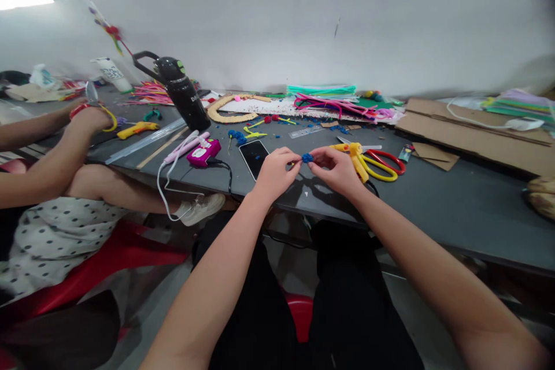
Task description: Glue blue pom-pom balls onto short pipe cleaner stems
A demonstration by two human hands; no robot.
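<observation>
A black phone [254, 157] is lying face up on the grey table [455, 202]. Just left of the phone, a pink power bank [203, 153] is sitting. Behind and left of the phone, a black bottle [182, 92] is standing upright. Right of the phone, 2 pairs of scissors [359, 159] are lying, with cardboard sheets [472, 130] farther right. Behind the phone, pink pipe cleaners [333, 105] are lying bundled. Far left of it, a co-worker's hand [89, 119] is resting.
</observation>
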